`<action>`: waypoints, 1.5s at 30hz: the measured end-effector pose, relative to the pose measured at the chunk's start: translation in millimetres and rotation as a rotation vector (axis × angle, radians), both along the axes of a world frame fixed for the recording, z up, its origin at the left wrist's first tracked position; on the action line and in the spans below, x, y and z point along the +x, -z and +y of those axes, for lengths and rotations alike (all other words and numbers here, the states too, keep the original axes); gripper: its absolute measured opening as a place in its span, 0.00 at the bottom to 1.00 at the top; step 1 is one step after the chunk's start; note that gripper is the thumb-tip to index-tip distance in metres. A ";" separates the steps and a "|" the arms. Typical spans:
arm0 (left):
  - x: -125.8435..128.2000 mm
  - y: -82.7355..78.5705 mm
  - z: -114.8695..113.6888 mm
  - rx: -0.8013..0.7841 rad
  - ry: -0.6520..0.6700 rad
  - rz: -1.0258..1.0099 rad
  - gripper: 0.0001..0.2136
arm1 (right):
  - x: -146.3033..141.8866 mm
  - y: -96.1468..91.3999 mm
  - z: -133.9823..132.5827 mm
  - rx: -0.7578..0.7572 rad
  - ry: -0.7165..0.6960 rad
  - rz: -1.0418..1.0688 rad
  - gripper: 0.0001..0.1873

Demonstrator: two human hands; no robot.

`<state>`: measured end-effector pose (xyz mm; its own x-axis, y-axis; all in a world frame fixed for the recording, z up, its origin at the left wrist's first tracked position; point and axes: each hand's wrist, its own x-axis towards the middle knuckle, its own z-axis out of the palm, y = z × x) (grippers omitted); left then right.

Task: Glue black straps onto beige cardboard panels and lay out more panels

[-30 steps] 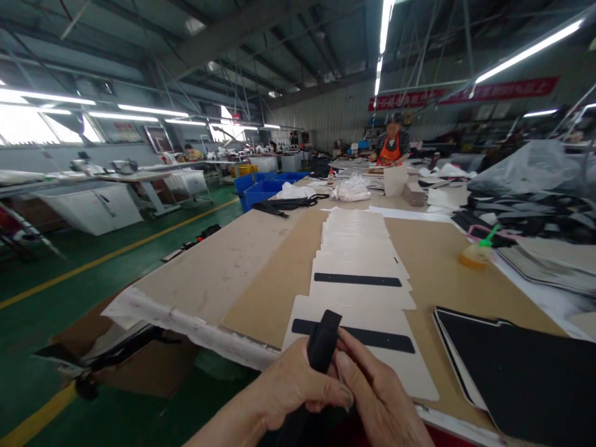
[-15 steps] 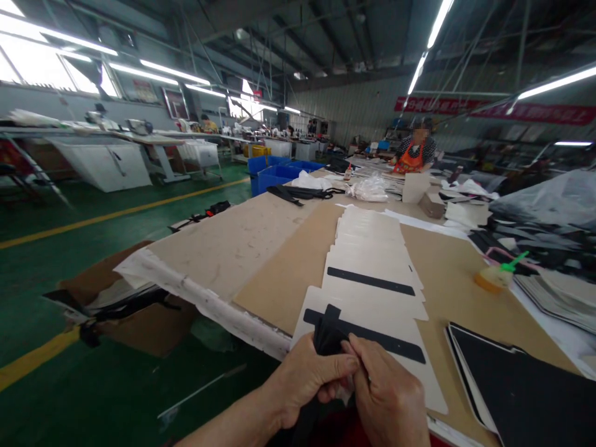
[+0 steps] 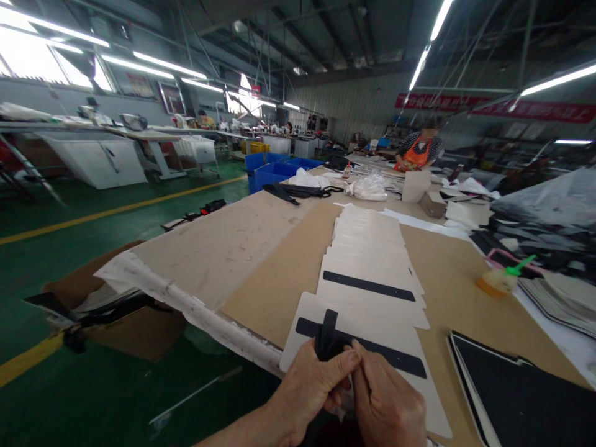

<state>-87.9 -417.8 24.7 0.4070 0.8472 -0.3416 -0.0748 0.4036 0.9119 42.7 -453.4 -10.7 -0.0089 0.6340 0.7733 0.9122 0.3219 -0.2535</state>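
Observation:
My left hand (image 3: 310,388) and my right hand (image 3: 388,406) meet at the bottom edge, fingers pinched together on a bundle of black strips (image 3: 328,338). The bundle's end pokes up between my thumbs. Right behind it lies a white card panel (image 3: 372,329) with a black strip (image 3: 395,359) stuck across it. A row of overlapping white panels (image 3: 370,248) runs away from me; the second one also carries a black strip (image 3: 375,286).
The brown work table (image 3: 261,273) has a taped near-left edge. A glue bottle with a green cap (image 3: 500,280) stands right. Black sheets (image 3: 526,397) lie near right. A cardboard box (image 3: 112,323) sits on the green floor at left. A person in an orange apron (image 3: 416,152) works far back.
The black bundle's upright end has sunk lower into my fingers and my hands have closed tighter over it. The view has shifted slightly to the left and down.

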 end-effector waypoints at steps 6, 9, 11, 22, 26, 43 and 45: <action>8.4 -1.5 1.4 -0.039 -0.009 0.000 0.23 | 3.6 8.2 1.2 -0.039 0.020 0.075 0.12; 9.9 0.6 0.2 -0.039 -0.007 0.012 0.24 | 3.6 5.8 -0.4 -0.060 0.012 0.105 0.11; 10.5 2.7 -0.5 -0.030 0.002 0.014 0.24 | 3.7 4.5 -1.6 -0.061 0.006 0.116 0.10; 13.6 7.5 -4.8 -0.024 -0.004 0.039 0.29 | 1.1 -5.1 -5.2 -0.112 0.034 0.109 0.13; 11.2 3.3 -8.5 -0.030 0.007 0.008 0.28 | 0.1 -7.1 -7.1 -0.120 0.033 0.059 0.14; 9.1 3.7 -12.0 -0.041 0.094 -0.107 0.27 | -3.7 -27.5 -9.2 -0.458 -0.068 0.913 0.17; 8.2 3.8 -13.7 -0.038 0.161 -0.149 0.28 | -3.7 -33.3 -8.7 -0.610 -0.144 1.167 0.23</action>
